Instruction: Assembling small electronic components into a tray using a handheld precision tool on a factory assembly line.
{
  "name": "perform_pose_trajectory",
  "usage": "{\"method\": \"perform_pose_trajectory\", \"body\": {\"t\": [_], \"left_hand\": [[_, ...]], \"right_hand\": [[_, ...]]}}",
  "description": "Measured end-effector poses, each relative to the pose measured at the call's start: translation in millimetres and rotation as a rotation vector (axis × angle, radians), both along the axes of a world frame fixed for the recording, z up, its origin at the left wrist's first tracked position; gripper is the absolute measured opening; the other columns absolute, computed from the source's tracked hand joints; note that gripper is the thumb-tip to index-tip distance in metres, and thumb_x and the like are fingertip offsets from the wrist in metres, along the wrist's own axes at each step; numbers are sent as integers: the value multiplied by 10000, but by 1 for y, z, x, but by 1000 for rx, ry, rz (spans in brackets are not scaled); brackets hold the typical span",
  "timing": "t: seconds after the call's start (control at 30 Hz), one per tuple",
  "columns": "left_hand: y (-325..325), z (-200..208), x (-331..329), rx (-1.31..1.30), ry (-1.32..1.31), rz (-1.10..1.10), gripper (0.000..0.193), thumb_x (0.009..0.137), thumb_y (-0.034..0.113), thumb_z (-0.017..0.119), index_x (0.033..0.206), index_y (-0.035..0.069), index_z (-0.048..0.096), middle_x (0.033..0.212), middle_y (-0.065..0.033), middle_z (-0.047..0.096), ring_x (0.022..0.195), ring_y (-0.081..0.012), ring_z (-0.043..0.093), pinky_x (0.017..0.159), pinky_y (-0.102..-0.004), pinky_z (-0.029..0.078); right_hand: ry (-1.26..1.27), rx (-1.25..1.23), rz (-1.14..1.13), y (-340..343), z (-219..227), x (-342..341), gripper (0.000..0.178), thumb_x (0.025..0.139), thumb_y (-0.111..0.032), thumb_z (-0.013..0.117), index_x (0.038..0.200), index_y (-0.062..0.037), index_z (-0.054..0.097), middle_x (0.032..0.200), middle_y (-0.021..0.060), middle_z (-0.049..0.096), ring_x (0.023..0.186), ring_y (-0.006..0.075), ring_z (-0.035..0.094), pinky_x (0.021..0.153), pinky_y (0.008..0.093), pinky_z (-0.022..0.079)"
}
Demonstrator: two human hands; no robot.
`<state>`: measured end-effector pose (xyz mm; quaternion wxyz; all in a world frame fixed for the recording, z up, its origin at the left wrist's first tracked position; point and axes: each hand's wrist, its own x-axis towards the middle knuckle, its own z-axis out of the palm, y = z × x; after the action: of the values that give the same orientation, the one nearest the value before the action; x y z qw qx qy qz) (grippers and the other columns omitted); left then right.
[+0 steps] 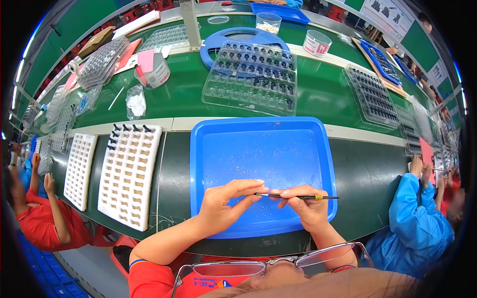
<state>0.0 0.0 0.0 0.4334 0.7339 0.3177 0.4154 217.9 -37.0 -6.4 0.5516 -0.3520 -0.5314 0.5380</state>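
Note:
Both my hands are over a shallow blue tray (197, 159) whose bottom is sprinkled with fine pale specks. My right hand (310, 211) grips a slim pen-like tool (329, 197) with a dark handle and a yellow band, held almost level and pointing left. At the tool's tip, my left hand (218, 206) pinches a small dark part (258, 194) between thumb and forefinger; most of it is hidden. To the left lies a white foam tray (118, 214) with rows of slots, several black parts (135, 127) standing in its far corner.
A second white foam tray (79, 169) lies further left. Beyond the blue tray, a clear blister tray (218, 95) of black parts leans on a round blue holder (211, 44). Clear tubs (317, 43) stand behind. People in red (44, 223) and blue (415, 218) sit on either side.

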Motion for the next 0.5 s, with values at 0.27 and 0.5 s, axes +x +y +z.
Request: {"method": "perform_pose_trajectory", "body": {"t": [0.27,0.5], "left_hand": [[1,2,3,-25,-53,-12,327,849,-59,661,1158,-3,570,1032,-137,714,1012,-211,682,881,-315,544],[4,5,2,-20,-45,15,333,852,-59,658,1167,-5,564,1035,-139,713,1006,-208,683,878,-314,544]], "right_hand": [[-21,28,85,0,-4,10,167,935,-57,597,1077,20,639,1091,194,677,998,300,674,747,347,572],[179,-17,20,6,-1,10,172,940,-86,598,1064,26,638,1085,236,668,938,321,688,725,343,574]]}}
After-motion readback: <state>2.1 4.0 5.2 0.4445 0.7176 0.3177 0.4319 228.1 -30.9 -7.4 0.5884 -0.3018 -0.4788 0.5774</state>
